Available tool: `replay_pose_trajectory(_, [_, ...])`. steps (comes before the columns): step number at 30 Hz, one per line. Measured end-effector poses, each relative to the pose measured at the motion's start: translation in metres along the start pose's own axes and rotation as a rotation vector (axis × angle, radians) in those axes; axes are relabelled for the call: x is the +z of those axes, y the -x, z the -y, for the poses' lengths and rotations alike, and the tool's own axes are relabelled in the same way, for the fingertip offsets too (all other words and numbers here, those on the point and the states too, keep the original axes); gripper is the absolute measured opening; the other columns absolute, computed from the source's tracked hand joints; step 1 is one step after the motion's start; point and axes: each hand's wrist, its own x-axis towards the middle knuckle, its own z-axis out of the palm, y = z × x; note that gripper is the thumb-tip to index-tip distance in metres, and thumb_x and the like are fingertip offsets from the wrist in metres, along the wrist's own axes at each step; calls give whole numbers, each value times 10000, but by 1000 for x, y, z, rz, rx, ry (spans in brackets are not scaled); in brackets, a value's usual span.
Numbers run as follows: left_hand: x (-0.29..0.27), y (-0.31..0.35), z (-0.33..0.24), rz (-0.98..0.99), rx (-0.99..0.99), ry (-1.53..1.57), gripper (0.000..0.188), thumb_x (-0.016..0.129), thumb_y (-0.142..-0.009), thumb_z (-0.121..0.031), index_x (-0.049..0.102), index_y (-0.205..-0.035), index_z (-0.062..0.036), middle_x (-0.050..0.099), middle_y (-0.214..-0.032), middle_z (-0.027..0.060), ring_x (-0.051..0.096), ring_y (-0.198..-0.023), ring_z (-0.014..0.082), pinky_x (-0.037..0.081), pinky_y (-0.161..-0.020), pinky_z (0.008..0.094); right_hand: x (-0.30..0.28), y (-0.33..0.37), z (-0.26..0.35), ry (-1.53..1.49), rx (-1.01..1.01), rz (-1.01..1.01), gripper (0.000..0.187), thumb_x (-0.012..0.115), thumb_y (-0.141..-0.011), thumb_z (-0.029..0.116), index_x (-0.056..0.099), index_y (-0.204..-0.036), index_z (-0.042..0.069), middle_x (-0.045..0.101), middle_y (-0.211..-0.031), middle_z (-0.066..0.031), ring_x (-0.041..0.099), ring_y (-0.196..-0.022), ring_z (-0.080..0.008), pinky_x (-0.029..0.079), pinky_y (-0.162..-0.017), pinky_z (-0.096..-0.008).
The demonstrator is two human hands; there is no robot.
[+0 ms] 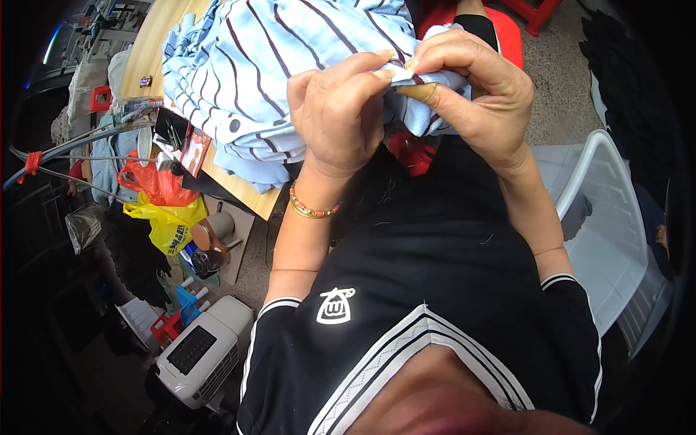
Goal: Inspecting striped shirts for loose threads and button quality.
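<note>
A heap of light blue knitted fabric [246, 69] with dark stripes lies on the wooden table and hangs over its near edge. My left hand [341, 116], with a beaded bracelet at the wrist, pinches a bit of this cloth between thumb and fingers. Right beside it, my right hand [482, 105] is closed in a pinch on the same cloth, fingertips almost touching the left ones. A small white piece [397, 74] shows at the pinched spot. Something tan covers the right thumb's tip. Whether a small tool sits between the fingers cannot be seen.
The pale wooden table [148, 54] reaches away at the upper left. Beside it are a red bag [163, 181], a yellow bag [170, 225] and a white slatted case [210, 355]. A white plastic bin [605, 239] stands right; a red stool [510, 40] is beyond my hands.
</note>
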Motion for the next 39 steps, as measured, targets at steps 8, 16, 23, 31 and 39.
replay_pose_trajectory(8, [7,6,3,-73,1,66,331,695,-758,58,644,-1050,-89,696,-978,25,636,-817,167,449,-704,293,5,4,2,105,38,-64,287,747,-689,-60,686,-956,25,665,-857,-80,663,-784,-196,526,-685,-285])
replay_pose_trajectory(16, [3,6,0,-48,-5,81,316,714,-705,56,703,-984,-94,646,-923,35,607,-787,195,459,-675,304,-1,3,4,320,-104,115,392,702,-693,-136,704,-1062,-3,669,-983,-96,650,-900,-219,518,-763,-306])
replay_pose_trajectory(23, [4,6,0,-20,6,84,290,713,-704,62,704,-961,-71,637,-904,48,616,-767,212,485,-648,317,8,12,-5,440,-91,56,384,679,-698,-149,700,-1051,0,662,-970,-105,647,-882,-236,525,-755,-317])
replay_pose_trajectory(31, [4,8,2,0,19,129,286,714,-705,69,696,-961,-57,628,-890,60,620,-741,222,496,-623,321,11,11,-7,507,-170,10,314,647,-717,-98,675,-998,39,639,-908,-103,656,-786,-269,545,-686,-347])
replay_pose_trajectory(39, [6,10,-5,-67,-113,193,308,725,-756,70,688,-1044,-35,651,-997,108,658,-809,250,541,-689,336,10,7,-1,336,-3,-32,276,724,-734,-128,682,-988,-29,674,-958,-91,659,-839,-132,549,-729,-237])
